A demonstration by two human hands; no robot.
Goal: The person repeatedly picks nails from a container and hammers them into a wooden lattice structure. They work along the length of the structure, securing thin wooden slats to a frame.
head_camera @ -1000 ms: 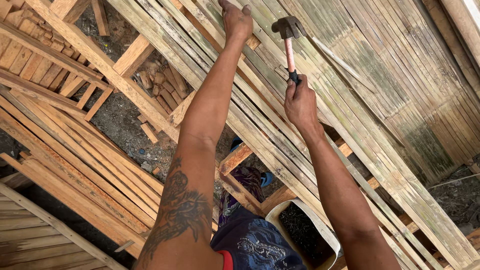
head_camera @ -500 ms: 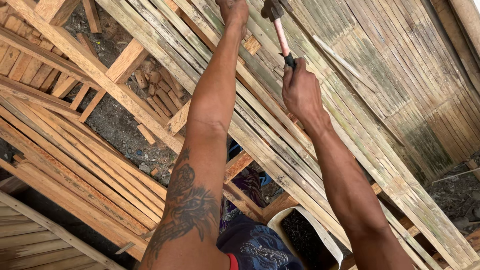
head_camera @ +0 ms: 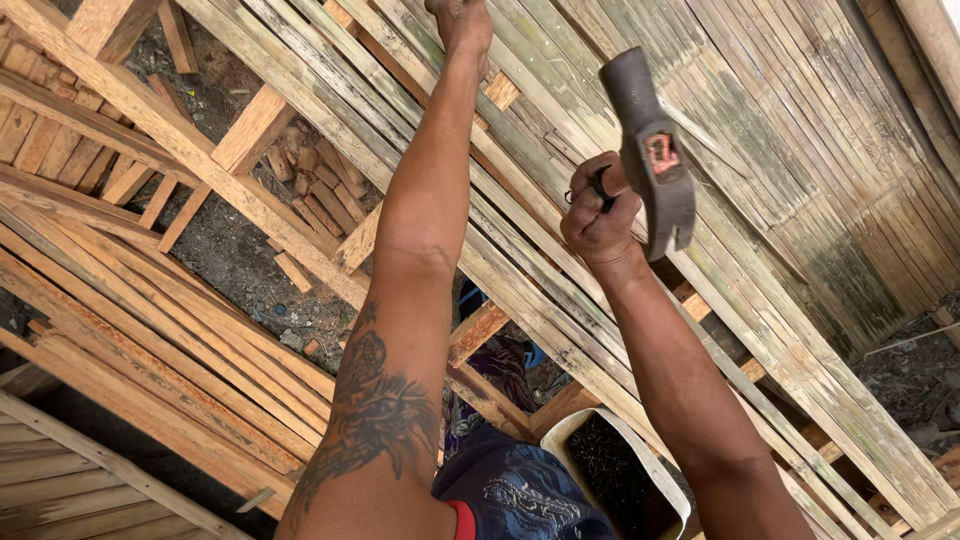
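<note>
Head view: right hand (head_camera: 598,215) grip wraps the raised hammer (head_camera: 650,150); left hand (head_camera: 462,20), grip cut off, unclear, steadies far bamboo slats (head_camera: 560,260); best strike squarely, fingers clear.

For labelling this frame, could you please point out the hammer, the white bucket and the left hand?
hammer (head_camera: 655,165), head view, on its metal head.
white bucket (head_camera: 563,425), head view, on its near rim.
left hand (head_camera: 462,20), head view, on the back of the hand.
</note>
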